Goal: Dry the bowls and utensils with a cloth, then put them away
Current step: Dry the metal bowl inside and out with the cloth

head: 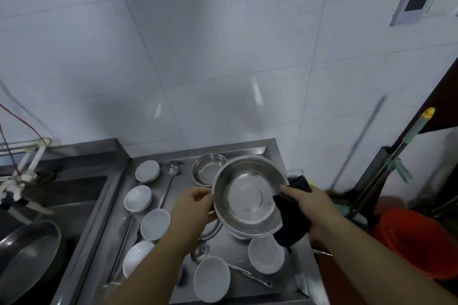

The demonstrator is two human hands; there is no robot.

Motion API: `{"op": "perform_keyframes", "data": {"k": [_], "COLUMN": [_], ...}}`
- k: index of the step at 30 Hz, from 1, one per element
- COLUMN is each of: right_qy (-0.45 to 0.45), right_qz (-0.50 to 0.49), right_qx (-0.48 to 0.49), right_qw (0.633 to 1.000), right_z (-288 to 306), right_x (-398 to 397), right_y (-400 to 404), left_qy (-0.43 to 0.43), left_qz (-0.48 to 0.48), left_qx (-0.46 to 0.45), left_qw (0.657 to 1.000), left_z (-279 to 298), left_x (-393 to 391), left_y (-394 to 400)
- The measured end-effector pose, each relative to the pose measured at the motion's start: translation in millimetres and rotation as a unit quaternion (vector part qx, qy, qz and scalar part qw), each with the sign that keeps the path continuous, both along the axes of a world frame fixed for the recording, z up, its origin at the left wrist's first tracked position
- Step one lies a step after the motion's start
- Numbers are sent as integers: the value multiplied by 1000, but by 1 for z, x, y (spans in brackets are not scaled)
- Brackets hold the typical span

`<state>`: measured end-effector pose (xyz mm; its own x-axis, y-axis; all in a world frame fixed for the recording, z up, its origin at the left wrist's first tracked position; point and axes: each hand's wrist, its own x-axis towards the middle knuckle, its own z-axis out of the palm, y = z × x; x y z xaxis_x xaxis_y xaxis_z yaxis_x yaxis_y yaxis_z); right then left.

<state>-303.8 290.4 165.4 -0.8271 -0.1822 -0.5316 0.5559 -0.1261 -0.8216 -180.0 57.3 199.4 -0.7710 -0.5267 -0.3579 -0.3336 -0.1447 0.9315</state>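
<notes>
Two hands share one steel bowl [249, 197]: left hand [195, 208] pinches its rim to steady it, tilted w/ inside facing up. Right hand [311, 208] grips a dark cloth [292, 220] over the opposite rim, probably wiping.

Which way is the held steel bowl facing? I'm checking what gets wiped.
Tipped, its empty inside facing the camera. The left hand grips the steel bowl at its rim; the right hand holds the dark cloth against it.

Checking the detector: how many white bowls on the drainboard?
6. Four run down the left: back, next, third, front-left. One sits front-centre, one front-right. The held steel bowl may hide more.
</notes>
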Motion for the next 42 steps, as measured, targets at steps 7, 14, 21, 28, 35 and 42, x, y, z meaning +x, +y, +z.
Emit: {"op": "perform_keyframes", "data": {"k": [7,14,21,28,35,42], "right_qy": [-46,-3,55,17,3,15], "right_qz": [-14,-50,-21,11,23,13], "right_qx": [23,164,366,419,433,444], "right_qw": [999,985,929,908,901,896], "right_z": [-27,-72,-117,-162,-208,-240], "right_x": [-21,-67,-125,-169,-197,-217], "right_y": [4,-24,-62,-88,-106,-123], "left_qy": [-62,-101,-161,-192,-182,-157], "left_qz": [8,-10,14,29,34,77], "left_qx": [27,88,126,139,193,249], "left_qw": [998,991,979,971,963,953], "left_z": [-45,-98,-166,-226,-267,-287], "left_x": [-30,-91,-162,-210,-243,-259], "left_y": [-9,-38,-71,-89,-96,-89]}}
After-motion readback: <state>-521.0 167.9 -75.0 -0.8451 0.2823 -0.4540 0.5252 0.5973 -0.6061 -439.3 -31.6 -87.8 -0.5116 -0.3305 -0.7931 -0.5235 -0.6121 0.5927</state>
